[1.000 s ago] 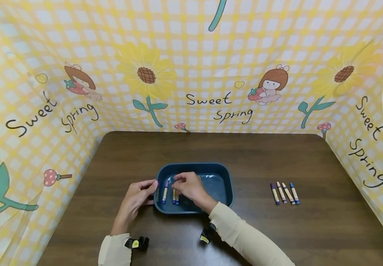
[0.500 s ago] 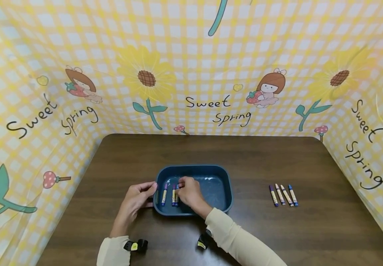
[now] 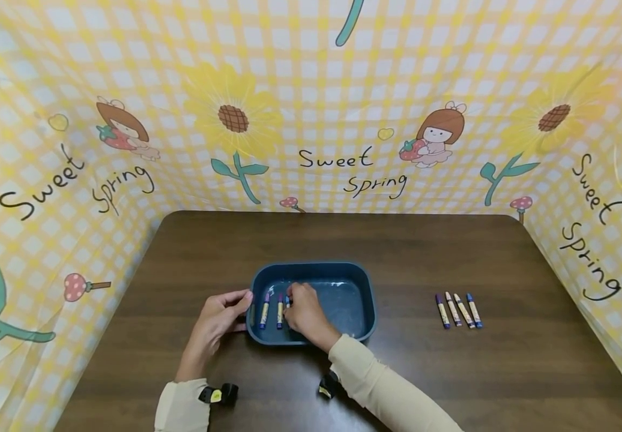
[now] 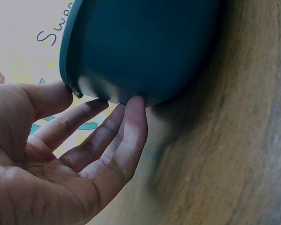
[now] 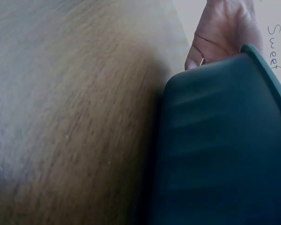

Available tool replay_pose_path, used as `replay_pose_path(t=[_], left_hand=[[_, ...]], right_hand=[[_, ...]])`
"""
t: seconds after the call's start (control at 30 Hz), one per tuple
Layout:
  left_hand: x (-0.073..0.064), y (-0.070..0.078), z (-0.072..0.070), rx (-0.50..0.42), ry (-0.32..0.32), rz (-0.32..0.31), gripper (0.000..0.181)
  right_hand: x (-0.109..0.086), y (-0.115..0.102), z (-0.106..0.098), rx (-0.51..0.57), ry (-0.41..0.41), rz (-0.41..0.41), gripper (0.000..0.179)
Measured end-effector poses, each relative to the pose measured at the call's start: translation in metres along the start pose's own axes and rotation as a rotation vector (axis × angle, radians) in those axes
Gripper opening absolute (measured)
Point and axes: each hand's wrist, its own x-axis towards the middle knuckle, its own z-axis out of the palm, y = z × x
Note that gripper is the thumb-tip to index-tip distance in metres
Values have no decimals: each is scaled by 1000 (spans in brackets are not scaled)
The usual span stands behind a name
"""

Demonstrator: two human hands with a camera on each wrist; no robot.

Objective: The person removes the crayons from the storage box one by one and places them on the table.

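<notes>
A dark blue tray (image 3: 362, 324) stands on the table. Inside, two purple-tipped crayons (image 3: 265, 312) lie roughly parallel at the left end. To their right, my right hand (image 3: 307, 312) reaches into the tray and pinches a blue-tipped crayon (image 3: 287, 301), partly covered by the fingers. My left hand (image 3: 216, 321) is at the tray's left end. In the left wrist view, its thumb touches the rim and its fingertips rest against the outer wall (image 4: 140, 51). The right wrist view shows the tray's outer side (image 5: 220, 140) but not the right fingers.
Several more crayons (image 3: 458, 311) lie in a loose row on the brown table (image 3: 408, 258), right of the tray: one purple, one blue, two pale. A yellow checked cloth (image 3: 327, 108) surrounds the table's back and sides.
My right hand has shifted slightly within the tray, and the blue-tipped crayon stands a little farther from the purple one beside it. The left hand stays at the tray's left end.
</notes>
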Motion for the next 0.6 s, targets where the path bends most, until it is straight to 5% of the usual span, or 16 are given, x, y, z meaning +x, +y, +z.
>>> replay_pose_path(t=[0.27,0.47,0.6], left_hand=[[-3,1,1,17,8,-5,50],[-2,1,3,10,17,-4,49],[-1,1,4,15,23,-4,50]], right_hand=[[-4,2,0,-133,9,-91,8],[-6,1,-1,-241,8,-165,26],[-6,2,-2,-252,16,-213,22]])
